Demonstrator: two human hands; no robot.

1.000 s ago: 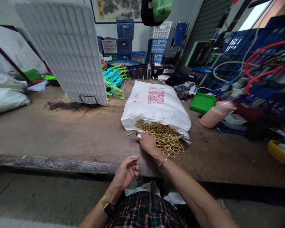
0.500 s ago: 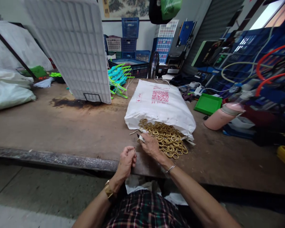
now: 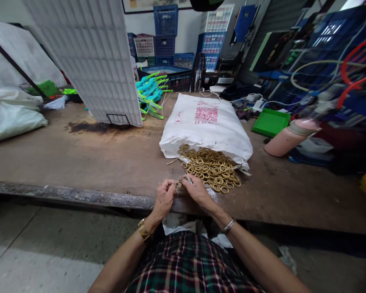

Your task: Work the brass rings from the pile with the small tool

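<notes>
Many brass-coloured rings (image 3: 215, 169) spill from the mouth of a white sack (image 3: 201, 122) onto the brown table. My left hand (image 3: 165, 197) pinches one ring (image 3: 178, 184) at the table's front edge. Close beside it, my right hand (image 3: 197, 189) is closed around a small pale tool (image 3: 188, 178) whose exact shape is unclear, and its fingertips reach the same ring. The loose rings lie just beyond and to the right of my right hand.
A white ribbed panel (image 3: 94, 61) stands on the table at the left. Teal and green plastic pieces (image 3: 152, 95) lie behind it. To the right are a green tray (image 3: 271, 122) and a pink bottle (image 3: 288, 137). A white bag (image 3: 12, 114) rests far left.
My right hand has drawn back from beside the ring pile to meet my left hand. A ring now shows between them. The camera view has tilted slightly down.
</notes>
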